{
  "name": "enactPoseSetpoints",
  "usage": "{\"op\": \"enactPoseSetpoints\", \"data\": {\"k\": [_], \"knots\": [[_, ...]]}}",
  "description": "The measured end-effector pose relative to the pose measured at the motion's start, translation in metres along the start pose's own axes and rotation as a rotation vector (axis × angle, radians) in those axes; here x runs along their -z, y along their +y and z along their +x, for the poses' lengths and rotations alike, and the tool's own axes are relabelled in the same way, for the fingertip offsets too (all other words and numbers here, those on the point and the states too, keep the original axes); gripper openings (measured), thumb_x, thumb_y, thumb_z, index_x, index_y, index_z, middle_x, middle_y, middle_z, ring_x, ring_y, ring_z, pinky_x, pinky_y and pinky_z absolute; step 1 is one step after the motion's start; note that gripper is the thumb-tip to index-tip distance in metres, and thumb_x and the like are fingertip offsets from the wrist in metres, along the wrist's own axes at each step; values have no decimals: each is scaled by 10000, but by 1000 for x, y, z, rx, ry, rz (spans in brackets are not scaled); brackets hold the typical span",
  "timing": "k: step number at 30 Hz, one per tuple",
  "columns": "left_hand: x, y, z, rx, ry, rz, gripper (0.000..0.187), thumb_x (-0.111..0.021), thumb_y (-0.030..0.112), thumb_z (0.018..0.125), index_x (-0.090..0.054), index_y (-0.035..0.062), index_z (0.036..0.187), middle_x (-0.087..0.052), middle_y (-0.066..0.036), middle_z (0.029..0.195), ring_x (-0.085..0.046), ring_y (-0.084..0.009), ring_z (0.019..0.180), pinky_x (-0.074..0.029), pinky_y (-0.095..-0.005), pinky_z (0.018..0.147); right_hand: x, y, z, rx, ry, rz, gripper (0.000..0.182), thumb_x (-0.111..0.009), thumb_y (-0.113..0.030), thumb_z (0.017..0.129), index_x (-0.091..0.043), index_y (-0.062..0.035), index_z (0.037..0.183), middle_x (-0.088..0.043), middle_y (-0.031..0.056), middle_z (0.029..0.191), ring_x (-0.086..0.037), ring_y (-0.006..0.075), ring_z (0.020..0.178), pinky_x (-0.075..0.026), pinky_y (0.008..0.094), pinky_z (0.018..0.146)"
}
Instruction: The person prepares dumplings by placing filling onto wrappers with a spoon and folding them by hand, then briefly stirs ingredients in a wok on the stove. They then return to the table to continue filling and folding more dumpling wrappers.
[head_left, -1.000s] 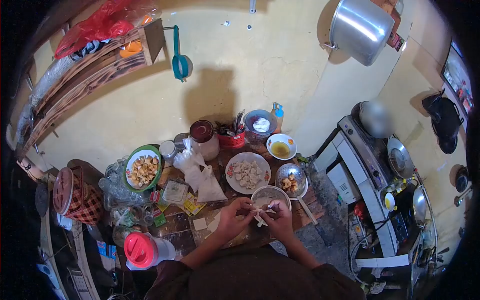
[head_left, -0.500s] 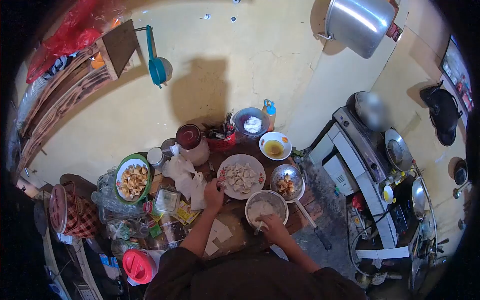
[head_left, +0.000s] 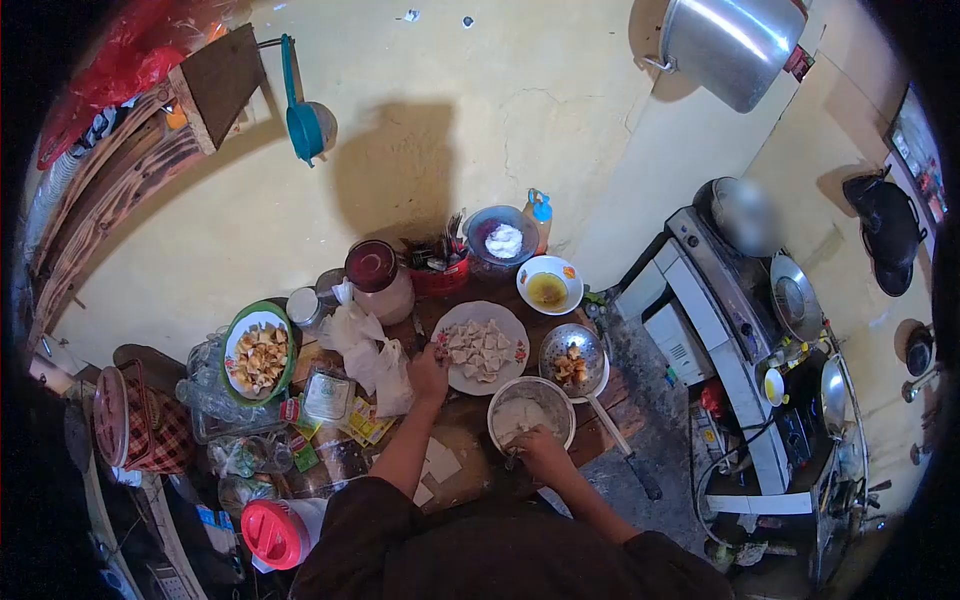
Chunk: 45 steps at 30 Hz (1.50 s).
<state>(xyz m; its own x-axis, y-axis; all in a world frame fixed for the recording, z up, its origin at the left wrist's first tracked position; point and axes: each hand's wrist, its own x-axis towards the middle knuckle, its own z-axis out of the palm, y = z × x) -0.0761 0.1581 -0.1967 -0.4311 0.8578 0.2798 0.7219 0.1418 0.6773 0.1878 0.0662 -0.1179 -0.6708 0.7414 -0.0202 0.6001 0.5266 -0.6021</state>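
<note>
My left hand point(head_left: 430, 374) is closed at the left rim of a white floral plate point(head_left: 517, 322) that bears pale folded dumplings point(head_left: 480, 348). Beside that hand lie white plastic bags point(head_left: 372, 352). My right hand point(head_left: 540, 450) has its fingers closed at the front rim of a metal bowl point(head_left: 568, 425) of whitish batter or flour point(head_left: 520, 413); what it holds is too small to name. Behind this bowl, a perforated ladle point(head_left: 548, 348) with browned pieces point(head_left: 571, 368) rests over a white bowl.
A green-rimmed plate point(head_left: 288, 372) of fried pieces stands at the left, near a pink-lidded jug point(head_left: 272, 533). Further back are a red-lidded jar point(head_left: 372, 267), a bowl of yellow liquid point(head_left: 547, 291) and a bowl of white powder point(head_left: 503, 240). A stove point(head_left: 715, 270) stands at the right.
The head view has shifted slightly. My right hand has moved a little at the metal bowl's front rim. My left hand stays by the dumpling plate.
</note>
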Motion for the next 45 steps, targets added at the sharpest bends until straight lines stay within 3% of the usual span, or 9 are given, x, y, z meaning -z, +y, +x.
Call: {"op": "enactPoseSetpoints", "data": {"k": [6,8,12,14,24,29,33,42,45], "knots": [[29,10,-9,98,-90,-94,292,-697,98,657,-564,76,916,-646,-77,822,-609,-300,793,-472,-387,703,16,-10,2,-5,-50,-6,178,-576,-31,699,-631,-75,863,-609,105,866,-537,309,896,-430,394,829],[46,8,-20,92,-303,-86,283,-694,104,649,-586,62,907,-645,-108,835,-609,-312,827,-473,-395,726,9,-1,2,4,137,24,183,-565,-29,711,-604,-66,887,-591,132,855,-535,323,908,-438,408,809],[79,1,-58,100,-572,-25,261,-702,143,638,-615,49,865,-643,-125,846,-610,-308,826,-472,-404,738,11,6,2,-50,166,79,202,-554,-28,732,-587,-56,930,-586,169,903,-536,348,931,-443,425,790],[97,1,-80,41,-798,267,222,-702,185,643,-635,46,802,-637,-144,851,-610,-305,825,-475,-399,758,13,11,4,-86,251,62,158,-532,-22,765,-581,-38,915,-593,175,912,-552,364,914,-450,430,770],[94,17,-164,-166,-616,466,465,-734,226,632,-555,18,1008,-534,-141,1006,-522,-304,994,-484,-415,779,44,-11,-4,-55,361,29,152,-535,-2,798,-594,-33,933,-625,149,860,-609,328,795,-484,386,690],[93,18,-167,-129,-554,456,390,-715,186,646,-553,27,963,-548,-137,955,-538,-302,959,-486,-419,734,59,-25,-17,20,548,26,122,-545,-25,808,-593,-50,918,-622,149,833,-614,321,746,-491,380,634],[95,16,-168,-119,-517,406,351,-699,165,657,-550,33,945,-566,-140,913,-565,-319,890,-485,-426,719,67,-31,-29,-14,587,15,116,-530,-5,821,-598,-32,911,-644,141,869,-632,292,761,-498,365,668],[95,11,-162,-79,-455,290,167,-550,166,797,-567,23,882,-597,-177,831,-587,-353,784,-459,-456,673,73,-37,-39,183,942,104,40,-495,-13,857,-535,-14,858,-652,137,862,-648,254,801,-507,329,697],[99,30,-147,-83,-330,133,155,-556,162,823,-567,25,896,-599,-161,795,-607,-282,746,-469,-408,633,51,-23,-32,174,946,319,80,-546,-15,811,-543,-10,891,-648,157,865,-649,283,774,-507,338,694]]}}
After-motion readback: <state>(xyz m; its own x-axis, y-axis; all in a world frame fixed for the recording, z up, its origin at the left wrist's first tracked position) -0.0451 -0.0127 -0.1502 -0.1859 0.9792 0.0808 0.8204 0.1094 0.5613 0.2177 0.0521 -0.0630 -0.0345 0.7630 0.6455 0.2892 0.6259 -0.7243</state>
